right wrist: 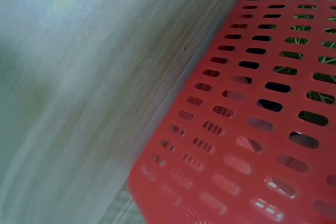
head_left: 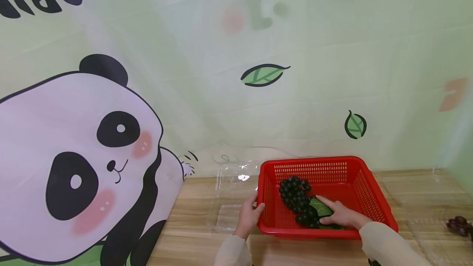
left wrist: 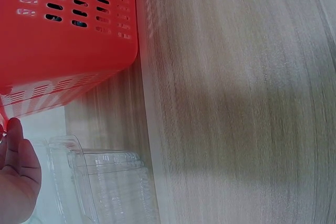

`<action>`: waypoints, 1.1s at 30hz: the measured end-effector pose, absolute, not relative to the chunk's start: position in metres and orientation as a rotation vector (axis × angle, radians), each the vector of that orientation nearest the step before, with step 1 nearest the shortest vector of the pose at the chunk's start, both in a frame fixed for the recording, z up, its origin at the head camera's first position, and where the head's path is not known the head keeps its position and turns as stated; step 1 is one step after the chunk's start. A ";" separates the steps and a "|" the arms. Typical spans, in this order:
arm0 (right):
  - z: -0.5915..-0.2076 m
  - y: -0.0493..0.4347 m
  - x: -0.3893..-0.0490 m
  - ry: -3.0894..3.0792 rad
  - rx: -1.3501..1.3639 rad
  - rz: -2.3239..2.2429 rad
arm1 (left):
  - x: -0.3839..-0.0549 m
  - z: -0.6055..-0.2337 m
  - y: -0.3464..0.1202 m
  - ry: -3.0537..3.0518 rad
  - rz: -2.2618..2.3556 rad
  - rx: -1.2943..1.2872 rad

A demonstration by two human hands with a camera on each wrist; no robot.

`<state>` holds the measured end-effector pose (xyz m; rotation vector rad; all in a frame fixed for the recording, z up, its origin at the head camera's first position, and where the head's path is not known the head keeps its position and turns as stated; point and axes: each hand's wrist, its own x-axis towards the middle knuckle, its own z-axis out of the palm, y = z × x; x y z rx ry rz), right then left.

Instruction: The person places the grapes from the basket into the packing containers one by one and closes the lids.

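Observation:
A red plastic basket (head_left: 369,212) with slotted walls stands on the wooden table. Inside, toward its left, lies a bunch of black grapes (head_left: 293,194). My left hand (head_left: 248,216) grips the basket's left rim, thumb over the edge; its fingers (left wrist: 27,163) show against that rim in the left wrist view. Reaching over the front rim, my right hand (head_left: 341,215) rests with forefinger and thumb spread across a green, leaf-like piece (head_left: 320,207) beside the grapes. Its other fingers are hidden. Green with pale veins shows through the slots in the right wrist view.
A clear plastic container (head_left: 229,216) stands left of the basket. More clear plastic packaging (head_left: 425,223) lies at the right, with dark red grapes (head_left: 459,225) at the edge. Behind the table hangs a panda-print cloth (head_left: 207,106).

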<state>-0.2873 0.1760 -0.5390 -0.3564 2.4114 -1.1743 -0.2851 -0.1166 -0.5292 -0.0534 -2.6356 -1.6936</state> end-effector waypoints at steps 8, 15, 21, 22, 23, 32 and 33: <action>-0.541 0.172 -0.285 2.417 -0.340 -1.087 | -0.283 -0.528 -0.117 -2.623 -1.679 -0.075; -0.541 0.169 -0.284 2.494 -0.385 -1.022 | -0.283 -0.527 -0.118 -2.628 -1.717 -0.072; -0.542 0.168 -0.285 2.547 -0.414 -0.980 | -0.283 -0.527 -0.118 -2.621 -1.688 -0.098; -0.543 0.168 -0.285 2.561 -0.420 -0.971 | -0.283 -0.527 -0.117 -2.619 -1.679 -0.105; -0.543 0.168 -0.285 2.573 -0.427 -0.967 | -0.283 -0.527 -0.117 -2.619 -1.673 -0.102; -0.547 0.168 -0.287 2.603 -0.382 -1.020 | -0.284 -0.530 -0.116 -2.604 -1.647 -0.117; -0.547 0.168 -0.287 2.598 -0.368 -1.025 | -0.284 -0.530 -0.117 -2.601 -1.642 -0.122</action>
